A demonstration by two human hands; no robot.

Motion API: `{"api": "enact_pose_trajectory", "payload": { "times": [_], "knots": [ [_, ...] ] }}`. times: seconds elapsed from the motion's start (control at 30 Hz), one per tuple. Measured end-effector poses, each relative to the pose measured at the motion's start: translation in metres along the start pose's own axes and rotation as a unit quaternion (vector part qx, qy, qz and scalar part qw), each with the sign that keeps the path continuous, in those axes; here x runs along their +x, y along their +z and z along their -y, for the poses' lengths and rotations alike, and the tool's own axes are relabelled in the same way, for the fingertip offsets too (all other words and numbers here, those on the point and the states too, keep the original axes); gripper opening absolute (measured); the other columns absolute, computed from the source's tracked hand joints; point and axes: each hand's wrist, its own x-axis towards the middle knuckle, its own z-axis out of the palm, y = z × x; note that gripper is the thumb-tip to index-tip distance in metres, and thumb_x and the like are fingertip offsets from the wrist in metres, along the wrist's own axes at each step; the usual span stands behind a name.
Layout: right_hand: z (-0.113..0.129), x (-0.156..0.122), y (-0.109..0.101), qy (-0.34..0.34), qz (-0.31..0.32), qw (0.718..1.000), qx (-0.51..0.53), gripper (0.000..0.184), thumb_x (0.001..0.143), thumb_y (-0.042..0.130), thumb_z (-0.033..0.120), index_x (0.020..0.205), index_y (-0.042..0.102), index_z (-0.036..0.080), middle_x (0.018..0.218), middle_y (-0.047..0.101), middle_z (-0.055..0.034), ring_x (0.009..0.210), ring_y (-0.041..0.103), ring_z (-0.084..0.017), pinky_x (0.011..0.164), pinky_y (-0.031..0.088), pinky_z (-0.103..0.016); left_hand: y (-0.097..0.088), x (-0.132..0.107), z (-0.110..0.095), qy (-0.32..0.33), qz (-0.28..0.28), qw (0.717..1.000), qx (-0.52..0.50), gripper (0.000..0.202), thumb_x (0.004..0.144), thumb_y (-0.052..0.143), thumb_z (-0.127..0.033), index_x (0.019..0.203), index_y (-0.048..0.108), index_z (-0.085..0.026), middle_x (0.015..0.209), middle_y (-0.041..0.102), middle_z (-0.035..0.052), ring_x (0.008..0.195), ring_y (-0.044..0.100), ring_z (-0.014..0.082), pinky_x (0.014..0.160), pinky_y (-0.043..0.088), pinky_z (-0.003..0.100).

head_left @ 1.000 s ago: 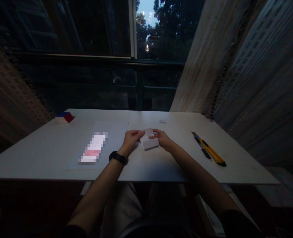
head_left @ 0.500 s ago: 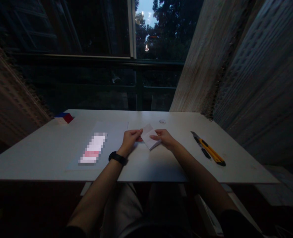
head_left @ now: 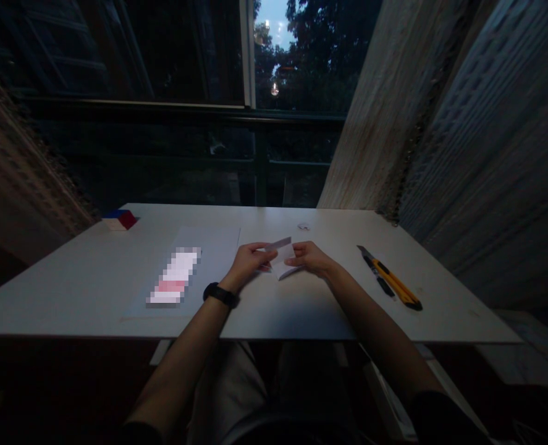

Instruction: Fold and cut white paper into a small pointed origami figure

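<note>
A small piece of folded white paper (head_left: 283,258) is held between my two hands, above the middle of the white table (head_left: 292,315). My left hand (head_left: 251,259) pinches its left side, thumb on top and the other fingers behind it. On the right side, my right hand (head_left: 311,258) grips the paper with its thumb across the front. The paper's upper edge stands up as a darker flap, and its fold lines are faint in the dim light. A black band (head_left: 221,295) is around my left wrist.
Left of my hands, a lit phone (head_left: 174,277) with a blurred screen lies on white paper sheets (head_left: 215,247). A red, blue and white cube (head_left: 120,220) sits at the far left. On the right are a yellow utility knife (head_left: 396,284) and a black pen (head_left: 379,278).
The folded paper has turned more upright, and its top flap now shows. My left thumb has moved in over the paper's front. The things on the table have stayed put.
</note>
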Motion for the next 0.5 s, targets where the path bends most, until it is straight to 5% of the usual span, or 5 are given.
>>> {"api": "enact_pose_trajectory", "payload": {
  "times": [0.13, 0.23, 0.4, 0.5],
  "knots": [
    [-0.002, 0.002, 0.002, -0.049, -0.029, 0.998, -0.038, 0.036, 0.044, 0.078, 0.017, 0.077, 0.066, 0.010, 0.072, 0.067, -0.0038, 0.065, 0.060, -0.016, 0.069, 0.049, -0.037, 0.003, 0.000, 0.009, 0.010, 0.054, 0.995, 0.083, 0.035, 0.057, 0.074, -0.030, 0.085, 0.067, -0.011, 0.053, 0.061, 0.0032, 0.046, 0.057, 0.0147, 0.047, 0.046, 0.026],
    [-0.003, 0.005, 0.005, -0.060, -0.058, 0.994, -0.074, 0.043, 0.040, 0.078, 0.017, 0.081, 0.066, 0.011, 0.072, 0.066, -0.0035, 0.067, 0.060, -0.018, 0.069, 0.049, -0.038, 0.001, 0.001, 0.013, 0.059, 0.029, 0.982, 0.177, 0.016, 0.065, 0.065, -0.028, 0.072, 0.069, -0.014, 0.052, 0.061, 0.0023, 0.048, 0.056, 0.0139, 0.049, 0.042, 0.024],
    [-0.003, 0.015, 0.010, -0.117, -0.142, 0.973, -0.140, 0.048, 0.045, 0.072, 0.015, 0.092, 0.063, 0.016, 0.084, 0.067, -0.0048, 0.078, 0.061, -0.021, 0.075, 0.048, -0.038, -0.001, -0.003, 0.011, 0.200, -0.043, 0.892, 0.402, 0.016, 0.073, 0.057, -0.026, 0.068, 0.070, -0.020, 0.060, 0.065, 0.0055, 0.060, 0.057, 0.0166, 0.060, 0.036, 0.025],
    [-0.003, 0.023, 0.015, -0.157, -0.211, 0.949, -0.174, 0.046, 0.048, 0.067, 0.011, 0.092, 0.062, 0.019, 0.096, 0.064, -0.0051, 0.092, 0.059, -0.022, 0.083, 0.045, -0.037, 0.000, -0.005, 0.011, 0.242, -0.070, 0.857, 0.449, 0.020, 0.077, 0.053, -0.030, 0.077, 0.071, -0.021, 0.066, 0.067, 0.0084, 0.063, 0.059, 0.0192, 0.060, 0.034, 0.026]
  ]
}}
